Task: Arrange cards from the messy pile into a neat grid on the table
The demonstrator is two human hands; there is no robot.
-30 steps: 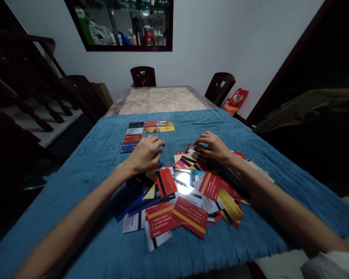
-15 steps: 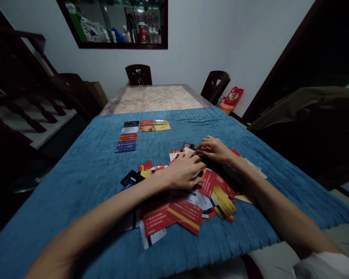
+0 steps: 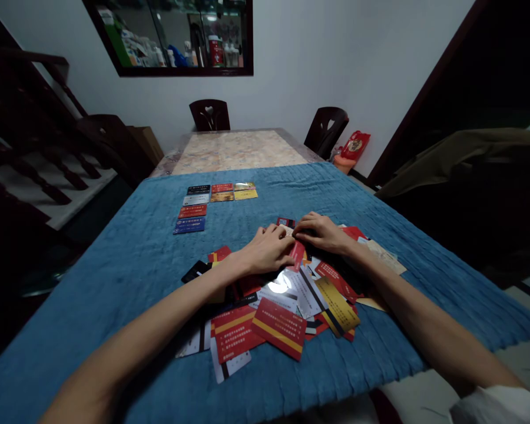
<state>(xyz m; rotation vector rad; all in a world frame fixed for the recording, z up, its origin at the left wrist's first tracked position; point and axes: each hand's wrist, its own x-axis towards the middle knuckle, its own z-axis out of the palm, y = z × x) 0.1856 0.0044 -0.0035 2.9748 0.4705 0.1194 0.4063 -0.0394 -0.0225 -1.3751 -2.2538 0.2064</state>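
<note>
Two bare hands met over a loose heap of bank-style cards [image 3: 278,324] on a blue cloth [image 3: 145,294], the left hand [image 3: 269,250] with fingers curled downward and the right hand [image 3: 321,232] bent inward beside it — whether either pinched a card could not be told. A pink-red card [image 3: 297,254] lay by the left fingertips, while a yellow card [image 3: 338,306] and a red card with a gold stripe [image 3: 280,327] rested face up or down at the near side of the heap, overlapping others. Farther back on the left, eight cards [image 3: 192,211] lay flat in neat rows — a blue one [image 3: 189,225] nearest the person
</note>
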